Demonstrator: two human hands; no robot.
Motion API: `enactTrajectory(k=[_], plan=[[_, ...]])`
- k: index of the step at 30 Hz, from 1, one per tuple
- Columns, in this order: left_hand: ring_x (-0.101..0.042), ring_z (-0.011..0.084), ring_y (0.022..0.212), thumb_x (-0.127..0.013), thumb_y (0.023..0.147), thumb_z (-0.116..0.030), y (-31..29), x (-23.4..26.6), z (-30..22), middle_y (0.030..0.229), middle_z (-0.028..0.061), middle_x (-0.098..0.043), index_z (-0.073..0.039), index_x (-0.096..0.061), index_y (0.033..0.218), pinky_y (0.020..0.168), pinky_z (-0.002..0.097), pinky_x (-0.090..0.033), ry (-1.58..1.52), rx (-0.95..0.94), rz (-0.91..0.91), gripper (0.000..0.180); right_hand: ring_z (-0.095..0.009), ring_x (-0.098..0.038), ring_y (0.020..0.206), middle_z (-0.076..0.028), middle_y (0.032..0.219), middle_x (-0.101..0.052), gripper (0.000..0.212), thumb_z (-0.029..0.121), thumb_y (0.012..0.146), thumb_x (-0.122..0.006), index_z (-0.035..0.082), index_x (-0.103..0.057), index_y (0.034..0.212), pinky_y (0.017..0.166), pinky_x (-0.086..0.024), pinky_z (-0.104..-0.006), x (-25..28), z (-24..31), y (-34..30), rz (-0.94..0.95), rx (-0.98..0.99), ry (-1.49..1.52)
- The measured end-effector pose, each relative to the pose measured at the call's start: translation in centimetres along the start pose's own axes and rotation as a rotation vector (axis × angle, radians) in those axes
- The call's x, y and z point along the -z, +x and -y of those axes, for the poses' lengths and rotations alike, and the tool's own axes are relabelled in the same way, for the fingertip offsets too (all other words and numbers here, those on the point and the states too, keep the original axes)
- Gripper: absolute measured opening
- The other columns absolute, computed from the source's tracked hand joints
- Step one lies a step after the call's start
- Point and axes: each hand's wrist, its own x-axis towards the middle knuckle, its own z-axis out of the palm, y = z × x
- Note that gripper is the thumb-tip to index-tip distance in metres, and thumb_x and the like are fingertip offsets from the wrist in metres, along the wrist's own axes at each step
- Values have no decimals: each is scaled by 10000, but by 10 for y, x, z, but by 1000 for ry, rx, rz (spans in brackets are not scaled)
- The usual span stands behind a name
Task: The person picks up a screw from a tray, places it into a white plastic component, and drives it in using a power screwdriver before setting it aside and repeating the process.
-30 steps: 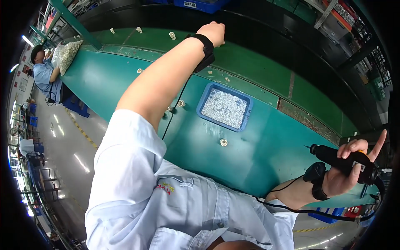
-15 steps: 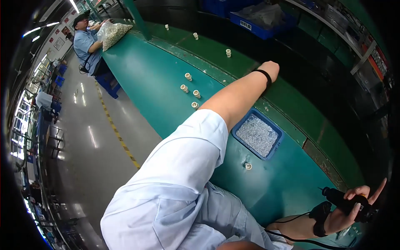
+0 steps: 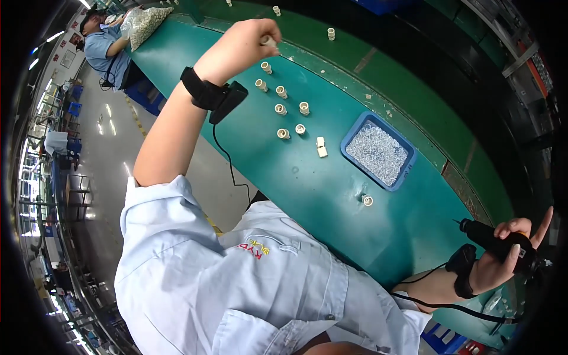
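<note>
My left hand is raised over the far left part of the green table, its fingers closed on a small cream plastic socket. Below it several similar cream sockets stand scattered on the table, and one cream piece lies on its side. My right hand, at the lower right, grips a black electric screwdriver with its bit pointing left; the index finger sticks out. A single cream socket stands between the screwdriver and a blue tray filled with tiny shiny metal parts, probably screws.
Beyond the table runs a dark green conveyor belt carrying a few sockets. At the far left a person in a light blue shirt sits by a clear bag of cream parts. A black cable trails from my right side.
My left hand has come back from over the conveyor belt toward the left, and a socket now shows in its fingers. The view has shifted; my right hand still holds the screwdriver.
</note>
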Motion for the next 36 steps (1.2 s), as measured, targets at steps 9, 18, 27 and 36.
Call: enactTrajectory(k=[9,18,27,36], plan=[[-651,301,840,-749,721,-81,-37,-74,109,870,164,-672,-31,-642,930,749,370,-515,73,349,161,240,-149,-495,723,-110,860,-509,855,214,828,-604,-41,-98,1469,641,-433,-267,-12,-10,4,-25,-32,-72],[-660,245,787,-772,689,-55,-47,-96,129,839,110,-685,-37,-647,972,732,338,-521,-125,378,90,310,-161,-475,793,-108,921,-505,768,198,852,-556,-56,-149,1452,718,-404,-300,-14,-12,3,24,12,78],[-640,276,801,-751,739,-106,-70,-58,49,1038,115,-605,-80,-586,1135,715,361,-527,285,214,-256,429,-201,-439,858,-139,975,-482,474,202,870,-511,-25,-371,1262,734,-377,-334,9,-13,-3,91,-3,160],[-612,330,929,-672,770,-30,-119,-112,-89,1073,165,-580,5,-561,1094,784,387,-512,-148,-151,135,345,-181,-443,783,-147,926,-478,731,230,843,-532,-46,-175,1417,699,-381,-318,5,-9,-8,-6,1,75]])
